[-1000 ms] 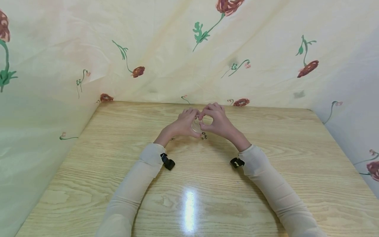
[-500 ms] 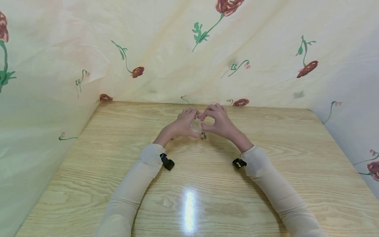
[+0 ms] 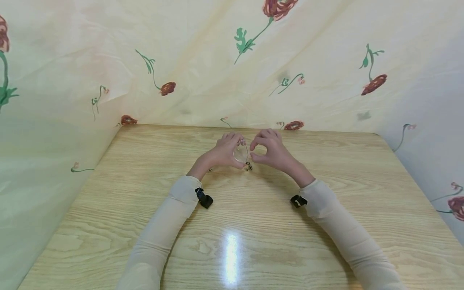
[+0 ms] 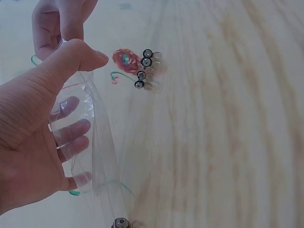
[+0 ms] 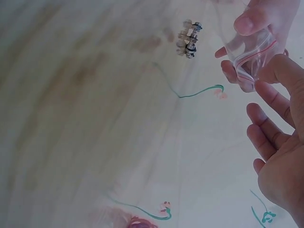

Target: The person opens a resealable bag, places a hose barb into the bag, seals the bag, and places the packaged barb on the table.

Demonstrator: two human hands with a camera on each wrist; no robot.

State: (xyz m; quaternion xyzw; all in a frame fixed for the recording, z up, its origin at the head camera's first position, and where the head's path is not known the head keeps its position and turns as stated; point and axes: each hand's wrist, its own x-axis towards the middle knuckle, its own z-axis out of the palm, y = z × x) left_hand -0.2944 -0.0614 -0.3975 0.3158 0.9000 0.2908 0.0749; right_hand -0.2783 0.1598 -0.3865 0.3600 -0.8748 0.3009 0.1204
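Note:
My left hand (image 3: 226,151) holds a small clear zip-lock bag (image 4: 105,137), its thumb on the near side and its fingers showing through the plastic. A red line (image 5: 254,57) runs along the bag's mouth. Close to that mouth is my right hand (image 3: 273,149), thumb and index finger curved toward each other; in the head view a narrow gap parts their tips from the bag. Several small round metal pieces with dark rims (image 4: 146,62) lie on the table just beside the bag. Another metal piece (image 4: 121,222) sits near the bag's lower end.
The wood-grain table (image 3: 232,209) stretches under both arms. A flower-printed cloth (image 3: 203,60) rises behind the table's far edge and at both sides. Black straps (image 3: 204,198) circle both wrists over pale sleeves.
The right hand has drawn back to the right, its thumb and index finger parting from the bag's edge. The left hand and the bag stay almost where they were.

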